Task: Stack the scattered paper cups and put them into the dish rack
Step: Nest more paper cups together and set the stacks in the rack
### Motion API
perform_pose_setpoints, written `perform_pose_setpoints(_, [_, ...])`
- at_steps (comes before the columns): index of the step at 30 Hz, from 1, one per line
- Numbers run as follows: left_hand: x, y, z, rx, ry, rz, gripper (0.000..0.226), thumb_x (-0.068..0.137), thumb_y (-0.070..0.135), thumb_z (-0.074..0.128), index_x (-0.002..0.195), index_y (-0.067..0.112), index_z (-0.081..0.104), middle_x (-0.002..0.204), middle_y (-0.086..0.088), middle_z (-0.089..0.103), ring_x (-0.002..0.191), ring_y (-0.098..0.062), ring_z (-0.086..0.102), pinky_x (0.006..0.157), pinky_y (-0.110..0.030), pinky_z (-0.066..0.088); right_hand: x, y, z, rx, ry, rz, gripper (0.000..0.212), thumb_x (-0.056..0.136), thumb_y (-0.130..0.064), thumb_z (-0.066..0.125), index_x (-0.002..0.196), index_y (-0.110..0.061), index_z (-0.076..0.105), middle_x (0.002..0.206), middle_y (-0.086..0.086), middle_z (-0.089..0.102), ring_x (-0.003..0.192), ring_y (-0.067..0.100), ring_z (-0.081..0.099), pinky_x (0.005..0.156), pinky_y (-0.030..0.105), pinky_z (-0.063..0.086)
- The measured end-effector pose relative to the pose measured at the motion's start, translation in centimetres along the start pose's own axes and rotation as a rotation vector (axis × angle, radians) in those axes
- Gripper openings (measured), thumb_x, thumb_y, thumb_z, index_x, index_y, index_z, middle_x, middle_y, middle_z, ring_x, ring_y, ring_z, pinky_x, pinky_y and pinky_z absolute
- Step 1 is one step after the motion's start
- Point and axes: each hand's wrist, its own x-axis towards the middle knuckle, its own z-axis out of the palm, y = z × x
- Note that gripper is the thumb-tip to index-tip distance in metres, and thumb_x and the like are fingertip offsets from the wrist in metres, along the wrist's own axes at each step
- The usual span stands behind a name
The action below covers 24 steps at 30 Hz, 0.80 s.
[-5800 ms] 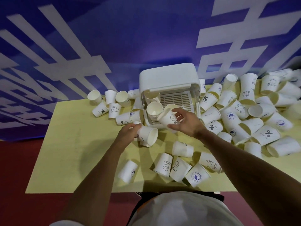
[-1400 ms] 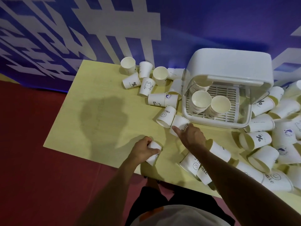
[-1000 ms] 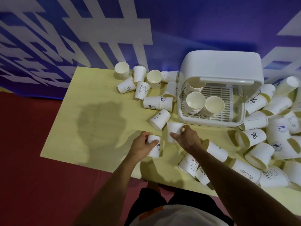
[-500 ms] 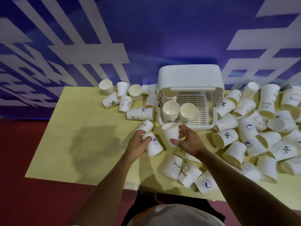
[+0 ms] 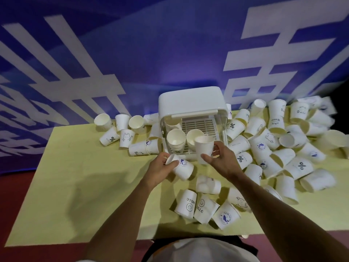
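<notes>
Compared with half a second back, the right grip (image 5: 222, 159) has its cup way higher. The right cup (image 5: 203, 146) is now upright, mouth up, at the rack (image 5: 190, 103) opening and overlapping the right stack (image 5: 191, 134) inside. Fingers and thumb are wrapped round its wall, so it's properly held and not dropped in yet. The left grip (image 5: 160, 167) is curled round the left cup (image 5: 182, 167), the one with the round blue logo, tipped on its side just off the rack's front left corner. That one has come in closer to the rack too. The left stack (image 5: 176, 138) sits in the rack beside the right one. My read is the right cup is about to nest into a stack and the left cup goes after it. Loads still loose on the counter (image 5: 75, 167), though: a big pile (image 5: 283, 140) right of the rack, a smaller bunch (image 5: 122, 133) to its left, and a handful (image 5: 198, 205) in front of it. Early days, I'd say.
</notes>
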Motion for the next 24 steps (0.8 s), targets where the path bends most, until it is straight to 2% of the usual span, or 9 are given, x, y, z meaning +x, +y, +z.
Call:
perform_pose_setpoints(3, [0.2,0.7,0.5,0.008,-0.010,0.002,0.029,0.086,0.035,0.073,0.108,0.022,0.058,0.107,0.004,0.069,0.092,-0.009,0.065,0.065,-0.019,0.045,0.7,-0.5,-0.6,0.029,0.069,-0.026,0.061,0.078,-0.039,0.079,0.127,-0.018,0.051,0.111,-0.003,0.064,0.097,0.016,0.061,0.081,0.032,0.052])
perform_pose_setpoints(8, [0.7,0.4,0.0,0.020,-0.040,-0.028,0.035,0.079,0.034,0.077,0.105,0.025,0.056,0.105,0.005,0.070,0.093,-0.012,0.068,0.075,-0.039,0.058,2.1,-1.2,-0.6,0.067,0.101,-0.116,0.066,0.075,-0.035,0.081,0.129,-0.019,0.046,0.112,-0.003,0.061,0.100,0.016,0.059,0.083,0.031,0.051])
perform_pose_setpoints(10, [0.8,-0.1,-0.4,0.011,-0.054,-0.044,0.038,0.076,0.030,0.079,0.104,0.023,0.055,0.106,0.004,0.068,0.093,-0.013,0.068,0.077,-0.042,0.059,2.6,-1.7,-0.3,0.077,0.107,-0.147,0.064,0.075,-0.035,0.080,0.128,-0.021,0.046,0.113,-0.004,0.061,0.101,0.015,0.057,0.083,0.031,0.049])
perform_pose_setpoints(12, [0.8,-0.6,-0.8,0.011,-0.064,-0.059,0.037,0.078,0.023,0.081,0.103,0.021,0.054,0.108,0.001,0.065,0.093,-0.012,0.067,0.076,-0.040,0.058,3.2,-2.1,0.2,0.081,0.106,-0.159,0.061,0.077,-0.031,0.080,0.126,-0.022,0.046,0.111,-0.007,0.059,0.101,0.013,0.056,0.081,0.028,0.045])
perform_pose_setpoints(14, [0.8,-1.1,-1.2,0.018,-0.072,-0.068,0.038,0.078,0.018,0.081,0.102,0.018,0.051,0.110,-0.005,0.064,0.090,-0.013,0.066,0.069,-0.033,0.057,3.6,-2.4,0.8,0.079,0.115,-0.156,0.058,0.077,-0.028,0.080,0.124,-0.022,0.047,0.108,-0.009,0.057,0.099,0.013,0.056,0.080,0.027,0.044])
perform_pose_setpoints(16, [0.8,-1.5,-1.5,0.014,-0.075,-0.081,0.040,0.078,0.012,0.082,0.100,0.015,0.049,0.111,-0.012,0.064,0.087,-0.014,0.065,0.063,-0.028,0.056,4.1,-2.5,1.4,0.079,0.132,-0.146,0.057,0.076,-0.030,0.080,0.123,-0.025,0.047,0.108,-0.011,0.057,0.100,0.015,0.057,0.082,0.034,0.050])
perform_pose_setpoints(19, [1.0,-2.0,-2.1,-0.007,-0.085,-0.099,0.043,0.077,0.001,0.080,0.103,0.012,0.047,0.114,-0.019,0.061,0.089,-0.019,0.065,0.061,-0.028,0.058,4.4,-2.1,2.1,0.068,0.119,-0.143,0.058,0.075,-0.030,0.079,0.123,-0.027,0.046,0.109,-0.013,0.057,0.101,0.014,0.056,0.086,0.041,0.054])
perform_pose_setpoints(24, [1.1,-2.6,-2.6,-0.048,-0.122,-0.101,0.051,0.080,-0.002,0.075,0.122,0.014,0.052,0.115,-0.009,0.060,0.097,-0.019,0.064,0.062,-0.022,0.056,4.8,-1.4,2.6,0.043,0.105,-0.103,0.066,0.074,-0.027,0.081,0.130,-0.020,0.046,0.119,-0.008,0.057,0.109,0.017,0.057,0.091,0.043,0.052])
